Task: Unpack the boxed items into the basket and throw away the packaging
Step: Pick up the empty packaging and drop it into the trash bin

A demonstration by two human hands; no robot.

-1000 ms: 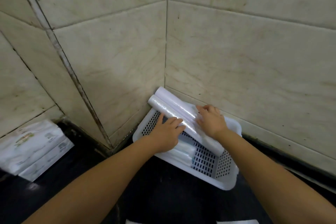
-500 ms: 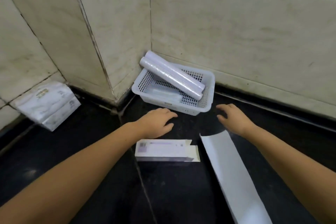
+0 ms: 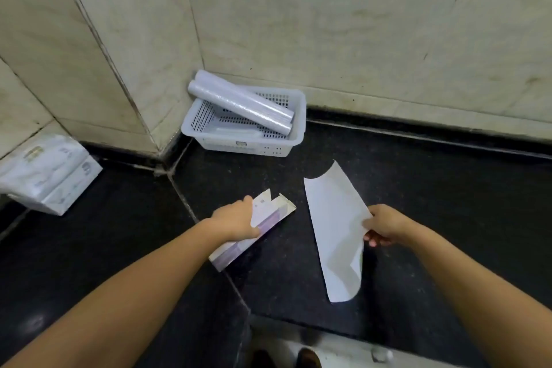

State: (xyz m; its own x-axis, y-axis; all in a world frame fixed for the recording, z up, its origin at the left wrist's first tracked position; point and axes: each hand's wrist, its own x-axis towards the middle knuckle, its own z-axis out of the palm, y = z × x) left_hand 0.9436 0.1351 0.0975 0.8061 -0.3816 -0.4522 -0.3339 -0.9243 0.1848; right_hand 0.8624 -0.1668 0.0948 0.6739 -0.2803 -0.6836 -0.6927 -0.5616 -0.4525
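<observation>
A white perforated basket (image 3: 294,136) stands in the corner where the tiled walls meet the black counter. Two white rolls (image 3: 239,104) lie slanted across it, their upper ends resting over the back left rim; flatter white items lie underneath. My left hand (image 3: 234,222) grips an opened white and purple box (image 3: 270,216), lifted off the counter with its flaps toward the basket. My right hand (image 3: 385,227) pinches the right edge of a long curved white cardboard sheet (image 3: 336,227).
A soft pack of white tissues (image 3: 47,172) lies at the left against the wall. The counter's front edge runs along the bottom, with a pale floor and dark shoes (image 3: 307,358) below it.
Both hands left the rolls in the basket and drew back toward me. The left hand has taken hold of the box, the right hand the cardboard sheet, and both are lifted.
</observation>
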